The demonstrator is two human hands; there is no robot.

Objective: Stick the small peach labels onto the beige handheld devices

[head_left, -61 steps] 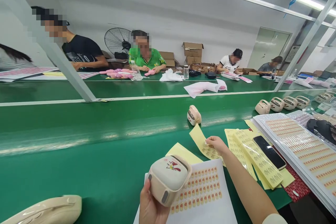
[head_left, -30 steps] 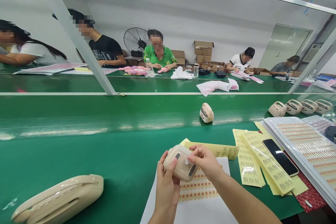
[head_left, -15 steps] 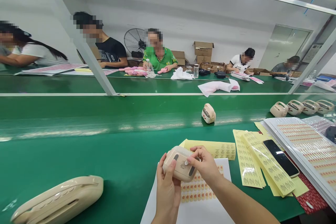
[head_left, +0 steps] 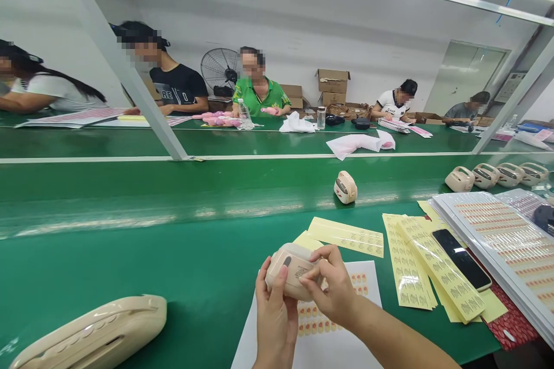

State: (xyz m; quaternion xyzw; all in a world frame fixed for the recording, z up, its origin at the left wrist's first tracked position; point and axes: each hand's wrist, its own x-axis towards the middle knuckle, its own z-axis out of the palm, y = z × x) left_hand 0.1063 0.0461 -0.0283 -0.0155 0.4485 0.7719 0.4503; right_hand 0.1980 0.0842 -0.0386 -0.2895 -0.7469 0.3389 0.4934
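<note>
My left hand (head_left: 272, 314) grips a small beige device (head_left: 291, 273) from below, its underside turned towards me. My right hand (head_left: 331, 285) rests on the device's right side, fingers pressing against its underside. Both hands hover over a white sheet (head_left: 341, 334) printed with rows of small orange stickers. A narrow yellow label strip (head_left: 346, 236) lies flat on the green belt just beyond the hands.
Another beige device (head_left: 345, 187) stands on the green conveyor belt (head_left: 130, 242); several more (head_left: 493, 174) sit far right. Yellow label sheets (head_left: 428, 268), a black phone (head_left: 461, 258) and sticker sheets (head_left: 502, 239) lie right. A large beige shell (head_left: 89, 337) lies lower left. Several people work across the line.
My right hand picked a label from the yellow strip, brought it to the device's underside and now presses there. The yellow strip now lies flat on the belt.
</note>
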